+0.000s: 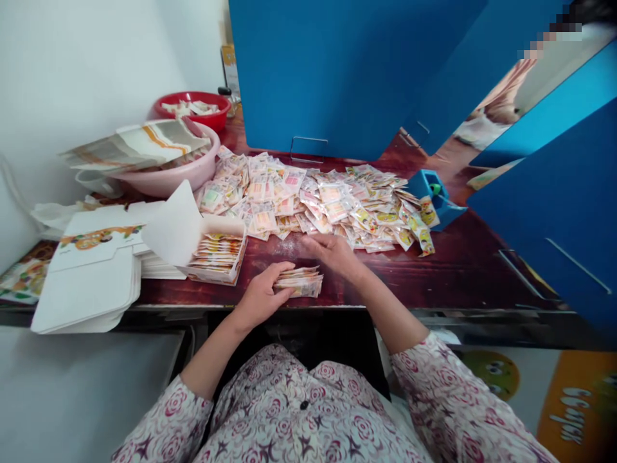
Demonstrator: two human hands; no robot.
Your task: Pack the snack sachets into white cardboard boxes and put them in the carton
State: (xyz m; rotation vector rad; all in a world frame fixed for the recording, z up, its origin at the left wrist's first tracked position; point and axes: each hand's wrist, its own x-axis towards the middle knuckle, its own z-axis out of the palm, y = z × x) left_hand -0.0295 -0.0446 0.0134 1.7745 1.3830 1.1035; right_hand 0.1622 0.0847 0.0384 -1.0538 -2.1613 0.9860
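My left hand (265, 289) is closed round the left end of a small stack of flat plastic sachets (306, 283), standing on edge near the table's front. My right hand (337, 254) is just above and right of that stack, its fingers reaching left along the near edge of a wide heap of sachets (289, 193). No sachet shows in its fingers, though their undersides are hidden. To the left of my left hand stands an open white box (236, 257), packed with a row of upright sachets (216, 251); its raised white lid (173, 225) covers part of it.
Folded white cartons (91, 283) overhang the table's left front edge. Behind them are a pink basin (193, 170) with a striped cloth (154, 145) and a red basin (222, 116). Blue partitions (337, 77) close off the back; a blue holder (434, 193) stands right. Another person's arm (501, 96) shows beyond.
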